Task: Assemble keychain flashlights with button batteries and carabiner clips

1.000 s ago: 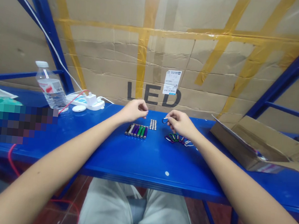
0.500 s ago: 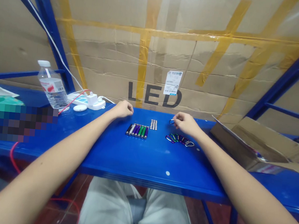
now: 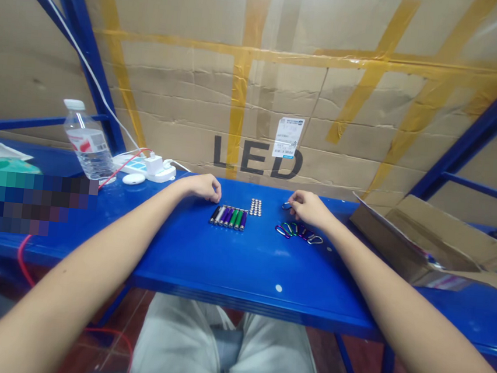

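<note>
My left hand point(image 3: 207, 188) rests on the blue table in a loose fist, with nothing visible in it. Just in front of it lies a neat row of slim metal tubes point(image 3: 229, 218), like small flashlight bodies, in black, silver, purple and green. Small silver button cells point(image 3: 256, 207) are laid out in a grid beside the row. Between its thumb and fingers, my right hand point(image 3: 310, 208) pinches a dark carabiner point(image 3: 286, 206), partly covered by the fingers. Below that hand several coloured carabiners point(image 3: 299, 232) form a fanned line on the table.
An open cardboard box point(image 3: 428, 239) stands on the right. At the left are a water bottle point(image 3: 89, 145), a white power strip point(image 3: 149, 168) with cords and a round white object point(image 3: 133, 179). A large taped carton point(image 3: 186, 98) walls off the back.
My left hand has shifted slightly, its fingers turned a little more downward. My right hand has lowered slightly, still pinching the carabiner. The laid-out parts have not moved.
</note>
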Demonstrator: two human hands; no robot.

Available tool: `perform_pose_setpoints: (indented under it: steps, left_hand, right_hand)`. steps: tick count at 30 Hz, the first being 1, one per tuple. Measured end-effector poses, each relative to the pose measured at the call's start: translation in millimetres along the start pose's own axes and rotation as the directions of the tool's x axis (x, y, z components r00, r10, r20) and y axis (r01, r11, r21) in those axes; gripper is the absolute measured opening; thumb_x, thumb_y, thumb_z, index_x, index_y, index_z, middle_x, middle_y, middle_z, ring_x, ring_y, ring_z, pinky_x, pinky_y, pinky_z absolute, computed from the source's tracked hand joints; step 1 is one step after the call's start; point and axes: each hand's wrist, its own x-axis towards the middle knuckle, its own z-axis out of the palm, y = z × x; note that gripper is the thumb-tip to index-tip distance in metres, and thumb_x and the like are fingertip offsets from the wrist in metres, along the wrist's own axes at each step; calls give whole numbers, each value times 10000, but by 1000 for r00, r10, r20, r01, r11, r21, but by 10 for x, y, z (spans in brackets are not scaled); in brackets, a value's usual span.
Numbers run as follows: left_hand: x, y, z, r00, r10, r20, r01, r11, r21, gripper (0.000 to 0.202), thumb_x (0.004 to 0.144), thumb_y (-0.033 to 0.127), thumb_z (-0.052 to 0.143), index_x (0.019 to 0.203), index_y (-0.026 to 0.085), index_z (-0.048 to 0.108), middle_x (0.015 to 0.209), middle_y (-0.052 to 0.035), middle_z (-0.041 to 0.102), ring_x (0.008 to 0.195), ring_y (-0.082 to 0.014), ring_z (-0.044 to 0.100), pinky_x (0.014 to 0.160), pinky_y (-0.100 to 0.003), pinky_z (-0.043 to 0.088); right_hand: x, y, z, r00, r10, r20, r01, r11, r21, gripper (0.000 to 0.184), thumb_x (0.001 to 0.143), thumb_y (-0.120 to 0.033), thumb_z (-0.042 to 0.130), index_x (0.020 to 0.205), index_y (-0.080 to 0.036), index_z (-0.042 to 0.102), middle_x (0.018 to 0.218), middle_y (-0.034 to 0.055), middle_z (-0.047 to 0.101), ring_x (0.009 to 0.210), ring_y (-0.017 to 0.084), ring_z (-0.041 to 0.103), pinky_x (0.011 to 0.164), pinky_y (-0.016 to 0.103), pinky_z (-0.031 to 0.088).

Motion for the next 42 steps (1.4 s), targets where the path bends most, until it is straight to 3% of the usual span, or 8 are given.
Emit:
perform_pose_setpoints:
  steps: [28,31,36,42]
  left_hand:
    - [10,-36,-1,992,64,108,-51,992,-119,196,595,237,640,748,204,758,699,-15,721,631,-138,594,604,-226,420]
    - [22,-45,-12,997,26,71,-19,995,-98,194,607,237,632,760,197,745,682,-15,716,608,-134,590,584,-224,415]
    - [49,-55,7,992,-97,-81,98,995,14,101,625,201,615,687,178,690,644,-18,698,536,-125,568,560,-225,416]
    - [80,-104,54,972,-158,-175,178,979,103,111,643,175,591,710,180,679,665,-27,705,539,-127,591,555,-213,413]
  right_hand:
    - [2,21,-29,1000,-13,-5,13,999,-35,113,873,-81,512,826,-156,583,641,34,644,490,111,545,492,216,412]
    - [-4,10,-34,1000,-1,-13,0,999,-37,113,875,-85,510,830,-159,582,653,39,653,494,117,551,502,226,420]
    - [33,66,-21,1000,5,9,-5,999,-51,123,863,-67,503,843,-154,587,653,41,650,532,127,585,517,221,433]
    - [110,192,7,995,-102,-1,98,960,-261,131,790,-71,591,756,-172,667,774,50,722,707,151,633,632,225,440]
